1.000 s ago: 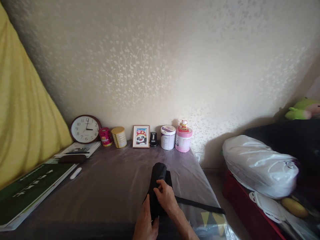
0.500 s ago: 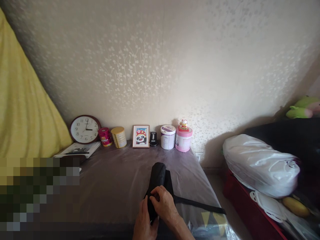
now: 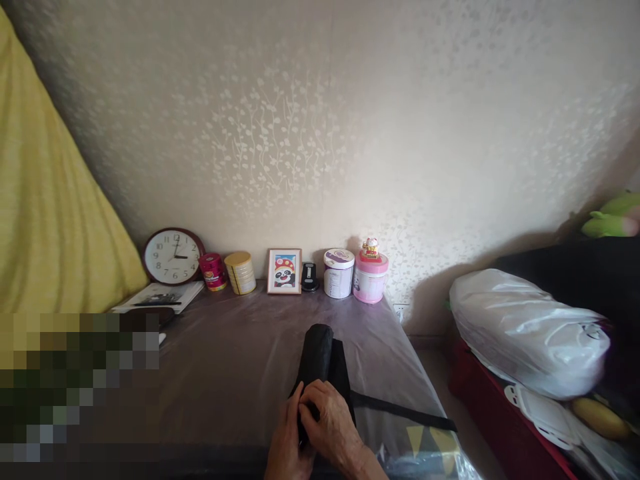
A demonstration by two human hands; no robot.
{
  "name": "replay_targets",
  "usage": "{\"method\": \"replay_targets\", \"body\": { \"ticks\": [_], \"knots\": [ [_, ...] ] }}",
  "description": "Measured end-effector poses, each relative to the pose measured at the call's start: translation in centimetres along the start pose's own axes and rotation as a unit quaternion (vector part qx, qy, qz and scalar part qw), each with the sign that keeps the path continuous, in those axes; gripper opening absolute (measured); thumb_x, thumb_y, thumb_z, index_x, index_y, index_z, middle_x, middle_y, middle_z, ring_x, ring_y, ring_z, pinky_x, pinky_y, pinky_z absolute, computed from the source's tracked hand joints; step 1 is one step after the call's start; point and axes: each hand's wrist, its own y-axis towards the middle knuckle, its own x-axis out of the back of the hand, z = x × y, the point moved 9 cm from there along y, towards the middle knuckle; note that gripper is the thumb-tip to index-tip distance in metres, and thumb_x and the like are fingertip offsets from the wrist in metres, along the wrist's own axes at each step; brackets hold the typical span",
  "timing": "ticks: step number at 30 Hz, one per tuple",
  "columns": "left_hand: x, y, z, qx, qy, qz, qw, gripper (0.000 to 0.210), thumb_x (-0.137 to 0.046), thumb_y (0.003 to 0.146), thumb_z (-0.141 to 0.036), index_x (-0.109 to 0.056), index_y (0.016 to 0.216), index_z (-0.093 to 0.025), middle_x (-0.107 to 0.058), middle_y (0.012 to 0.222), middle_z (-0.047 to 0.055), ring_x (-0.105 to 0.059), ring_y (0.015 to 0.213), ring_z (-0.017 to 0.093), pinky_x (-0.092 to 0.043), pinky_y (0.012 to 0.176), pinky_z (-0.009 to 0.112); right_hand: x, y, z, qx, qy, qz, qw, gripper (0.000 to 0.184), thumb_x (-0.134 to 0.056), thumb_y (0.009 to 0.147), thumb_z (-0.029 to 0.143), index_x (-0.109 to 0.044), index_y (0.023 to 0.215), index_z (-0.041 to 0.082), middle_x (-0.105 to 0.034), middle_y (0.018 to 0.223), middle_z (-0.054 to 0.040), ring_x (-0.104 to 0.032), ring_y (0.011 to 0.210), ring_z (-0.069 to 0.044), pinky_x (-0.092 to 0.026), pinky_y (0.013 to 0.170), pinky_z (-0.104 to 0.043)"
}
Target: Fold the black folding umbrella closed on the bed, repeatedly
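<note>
Both hands are busy at the near end of a black bundle, its strap lying loose.
From here I see the bundle [image 3: 316, 353] on the grey surface [image 3: 225, 373], pointing towards the wall, its far part already a neat roll. The left hand [image 3: 289, 437] has a closed grip around the near end; the right hand [image 3: 330, 420] sits over it, fingers bent in tightly, though I cannot tell whether they pinch anything. I'd judge the work partly done: a flat black piece [image 3: 343, 363] lies beside the roll, outside it, and the strap [image 3: 405, 411] trails off to the right, not wound around anything. The near end is hidden.
</note>
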Motion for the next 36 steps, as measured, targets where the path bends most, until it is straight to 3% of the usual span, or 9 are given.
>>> {"method": "replay_targets", "body": {
  "ticks": [7,11,15,26,31,36],
  "knots": [
    [0.1,0.1,0.3,0.007,0.060,0.073,0.996,0.062,-0.046,0.078,-0.027,-0.025,0.136,-0.020,-0.038,0.140,0.010,-0.037,0.128,0.021,-0.034,0.105,0.039,1.7,0.5,-0.8,0.042,0.080,-0.038,0.995,0.017,-0.045,0.087,0.017,-0.058,0.077,0.019,-0.061,0.080,-0.0009,-0.057,0.075,-0.011,-0.045,0.071,-0.022],
    [0.3,0.0,0.4,0.017,0.100,0.081,0.992,0.062,-0.040,0.081,-0.025,-0.019,0.139,-0.019,-0.034,0.142,0.009,-0.034,0.130,0.019,-0.032,0.107,0.038,2.0,1.8,-2.8,0.070,0.020,-0.086,0.994,0.021,-0.043,0.088,0.020,-0.059,0.102,0.019,-0.061,0.110,-0.0073,-0.052,0.108,-0.018,-0.040,0.094,-0.034],
    [0.2,-0.1,0.8,0.008,0.130,0.076,0.989,0.060,-0.040,0.081,-0.025,-0.022,0.138,-0.018,-0.036,0.141,0.009,-0.035,0.130,0.020,-0.032,0.107,0.038,-0.1,3.7,-4.3,0.071,-0.051,-0.048,0.995,0.033,-0.043,0.088,0.020,-0.052,0.120,0.018,-0.051,0.129,-0.0083,-0.038,0.126,-0.021,-0.030,0.104,-0.044],
    [-0.2,-0.4,1.5,-0.005,0.210,0.089,0.974,0.065,-0.038,0.080,-0.022,-0.015,0.140,-0.014,-0.036,0.141,0.011,-0.036,0.129,0.021,-0.034,0.105,0.037,-2.2,9.4,-5.8,0.064,-0.056,-0.015,0.996,0.026,-0.041,0.089,0.021,-0.065,0.100,0.025,-0.065,0.111,-0.0009,-0.041,0.123,-0.016,-0.014,0.108,-0.042],
    [0.0,-0.2,0.8,0.008,0.206,0.078,0.975,0.067,-0.039,0.076,-0.020,-0.019,0.139,-0.012,-0.040,0.138,0.012,-0.039,0.125,0.023,-0.033,0.104,0.038,-2.1,11.4,-7.4,0.025,-0.039,-0.019,0.999,0.027,-0.042,0.087,0.018,-0.066,0.098,0.024,-0.063,0.114,-0.0023,-0.043,0.122,-0.018,-0.020,0.107,-0.042],
    [0.5,-0.1,-0.4,0.018,0.178,0.053,0.982,0.066,-0.040,0.075,-0.021,-0.022,0.138,-0.013,-0.044,0.135,0.012,-0.041,0.123,0.023,-0.034,0.103,0.038,0.3,11.6,-11.3,-0.101,-0.014,-0.072,0.992,0.030,-0.044,0.086,0.021,-0.060,0.111,0.017,-0.061,0.117,-0.0095,-0.052,0.113,-0.018,-0.035,0.098,-0.031]
  ]
}}
